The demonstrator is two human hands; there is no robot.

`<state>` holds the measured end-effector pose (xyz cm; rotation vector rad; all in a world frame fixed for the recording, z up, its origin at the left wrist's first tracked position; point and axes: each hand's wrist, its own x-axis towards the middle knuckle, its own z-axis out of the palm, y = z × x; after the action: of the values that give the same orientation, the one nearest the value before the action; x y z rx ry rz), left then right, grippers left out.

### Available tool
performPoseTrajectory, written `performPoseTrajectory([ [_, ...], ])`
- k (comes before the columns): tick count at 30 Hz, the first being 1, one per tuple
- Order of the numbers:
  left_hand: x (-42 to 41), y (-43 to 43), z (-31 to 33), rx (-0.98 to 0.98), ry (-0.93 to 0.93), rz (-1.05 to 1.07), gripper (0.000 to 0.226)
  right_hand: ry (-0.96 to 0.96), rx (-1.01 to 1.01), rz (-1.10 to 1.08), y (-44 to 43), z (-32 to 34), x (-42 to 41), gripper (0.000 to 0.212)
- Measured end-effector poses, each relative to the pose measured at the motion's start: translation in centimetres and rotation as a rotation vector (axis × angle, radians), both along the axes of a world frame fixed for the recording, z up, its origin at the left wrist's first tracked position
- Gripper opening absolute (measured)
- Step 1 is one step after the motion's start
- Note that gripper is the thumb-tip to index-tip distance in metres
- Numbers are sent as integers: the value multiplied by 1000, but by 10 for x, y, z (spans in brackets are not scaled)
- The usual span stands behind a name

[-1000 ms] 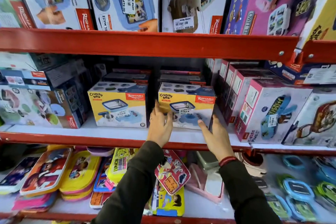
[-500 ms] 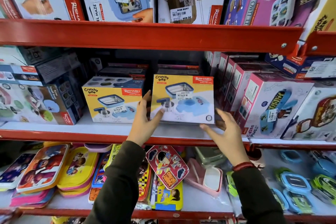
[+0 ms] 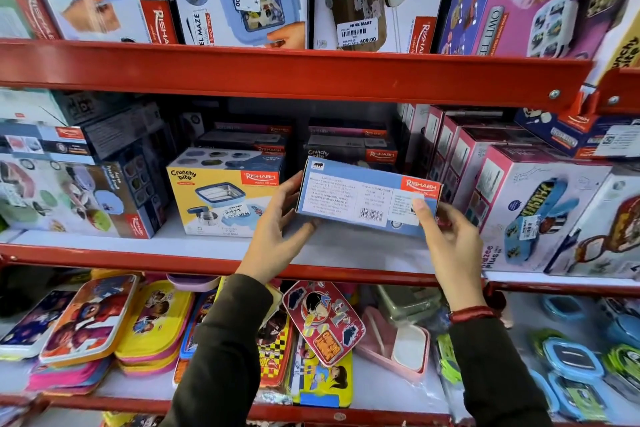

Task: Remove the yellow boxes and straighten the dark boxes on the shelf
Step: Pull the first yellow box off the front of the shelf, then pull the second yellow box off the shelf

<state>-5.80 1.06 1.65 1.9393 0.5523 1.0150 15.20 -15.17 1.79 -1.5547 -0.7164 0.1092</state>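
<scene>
Both hands hold one yellow box [image 3: 363, 196] lifted off the middle shelf [image 3: 207, 253], tipped so its blue underside with barcode faces me. My left hand [image 3: 277, 229] grips its left end, my right hand [image 3: 446, 236] its right end. A second yellow box [image 3: 221, 194] still stands on the shelf to the left. Behind them, dark boxes [image 3: 249, 140] sit stacked in two piles, the right pile [image 3: 349, 146] partly hidden by the held box.
Pink-and-white boxes [image 3: 512, 204] crowd the right of the shelf, dark blue boxes [image 3: 104, 191] the left. A red shelf beam [image 3: 294, 69] hangs just above. The lower shelf holds colourful lunch boxes [image 3: 145, 322].
The right yellow box was standing on the shelf a second ago; both hands took hold of it, lifted it and tipped it so its blue underside now faces me.
</scene>
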Motion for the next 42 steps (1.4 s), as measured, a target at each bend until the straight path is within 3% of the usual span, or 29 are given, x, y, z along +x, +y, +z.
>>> performPoseTrajectory([
  [8,6,-11,2,-89,-75,133,46,3,35,175,-6,-17,2,70],
  [16,18,-16,0,-77,-134,214,38,-74,61,45,5,-27,3,56],
  [20,22,-13,-4,-64,-71,186,46,-74,81,-24,15,-25,1,52],
  [30,30,7,-27,-114,50,263,57,-82,-53,33,45,-41,4,57],
  [36,25,1,-32,-168,35,179,65,-68,-81,37,43,-41,-6,61],
  [42,5,-7,-28,-142,-104,278,38,-170,59,-113,43,-40,-33,49],
])
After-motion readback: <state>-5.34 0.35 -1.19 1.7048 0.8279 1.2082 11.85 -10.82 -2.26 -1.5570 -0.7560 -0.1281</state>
